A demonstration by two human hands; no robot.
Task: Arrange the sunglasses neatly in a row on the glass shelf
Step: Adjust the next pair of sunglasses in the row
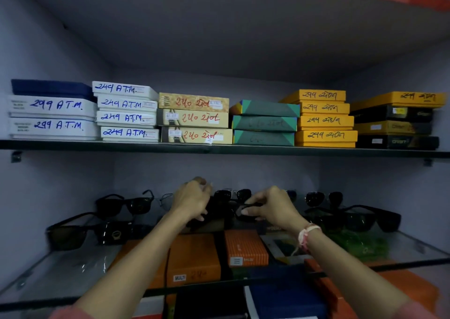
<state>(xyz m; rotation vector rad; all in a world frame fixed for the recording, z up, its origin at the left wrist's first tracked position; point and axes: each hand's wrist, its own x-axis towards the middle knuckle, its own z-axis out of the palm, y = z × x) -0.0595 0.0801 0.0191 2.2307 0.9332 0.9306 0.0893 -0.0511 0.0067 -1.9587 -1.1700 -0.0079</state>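
Both hands reach over the glass shelf (414,253) at its middle. The left hand (192,200) has its fingers curled around the left end of a pair of black sunglasses (226,212), and the right hand (270,205) pinches the right end of the same pair between thumb and fingers; both hands are clamped on this one pair, which is held just above or on the shelf, which of the two cannot be told. A pink-and-white thread band (307,237) circles the right wrist. Other sunglasses stand on the same shelf: a dark square pair (125,204) at the left rear, a larger dark pair (80,232) at the left front, a pair with round dark lenses (232,194) behind the hands, a round-lens pair (323,198) at the right rear, and a wide black pair (358,218) at the right front. Orange boxes (244,246) show through the glass below. The upper shelf (219,148) carries stacked boxes: white ones (52,115) with blue handwriting at left, green ones (264,123) at centre, yellow ones (325,120) at right.
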